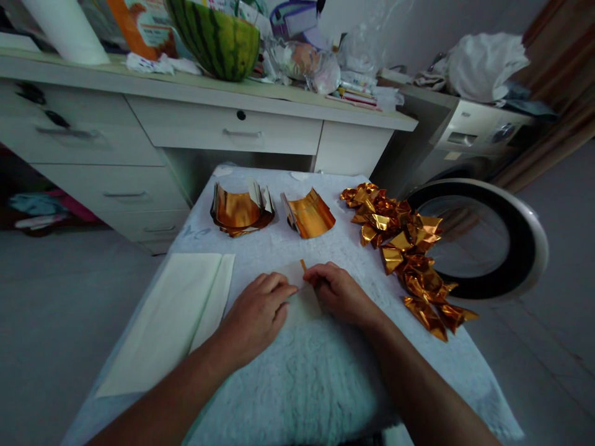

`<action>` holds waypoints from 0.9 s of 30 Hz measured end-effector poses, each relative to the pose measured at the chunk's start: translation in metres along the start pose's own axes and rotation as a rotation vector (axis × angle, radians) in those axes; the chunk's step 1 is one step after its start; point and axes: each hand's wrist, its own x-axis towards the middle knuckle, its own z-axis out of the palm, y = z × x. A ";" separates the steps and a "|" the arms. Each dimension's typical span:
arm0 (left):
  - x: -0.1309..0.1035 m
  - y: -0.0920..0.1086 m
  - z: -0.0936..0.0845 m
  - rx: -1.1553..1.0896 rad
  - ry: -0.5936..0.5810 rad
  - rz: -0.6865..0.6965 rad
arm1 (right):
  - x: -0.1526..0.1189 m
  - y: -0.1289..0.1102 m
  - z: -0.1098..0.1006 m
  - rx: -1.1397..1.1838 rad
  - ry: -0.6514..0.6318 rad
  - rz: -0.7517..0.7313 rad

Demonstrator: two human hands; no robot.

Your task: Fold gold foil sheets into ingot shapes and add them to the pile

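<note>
A small pale sheet of paper (304,305) lies on the cloth-covered table between my hands, with a narrow gold edge (303,265) showing at its top right. My left hand (260,313) has its fingers curled, thumb and forefinger pinched at the paper's left side. At the right edge, my right hand (337,291) pinches the same paper beside the gold edge. Beyond my hands sit two stacks of curved gold foil paper, the larger stack (239,210) left and the smaller stack (310,214) right. Folded gold foil pieces (400,248) are heaped to the right.
A folded pale sheet (162,316) lies left of my left arm. Past the table stands a white desk (195,121) with a cut watermelon (218,40) and bags on top. An open washing machine door (483,238) reaches near the table's right side.
</note>
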 end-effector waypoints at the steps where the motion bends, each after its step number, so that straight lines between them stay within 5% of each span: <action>1: -0.001 0.001 -0.001 -0.006 -0.003 -0.007 | -0.001 0.000 -0.003 -0.003 -0.030 -0.014; 11: -0.004 0.000 0.002 0.026 -0.024 -0.033 | -0.005 -0.010 -0.023 -0.149 -0.271 -0.142; 27: -0.007 0.007 -0.021 -0.151 -0.083 -0.101 | -0.008 -0.005 -0.018 -0.082 -0.207 -0.102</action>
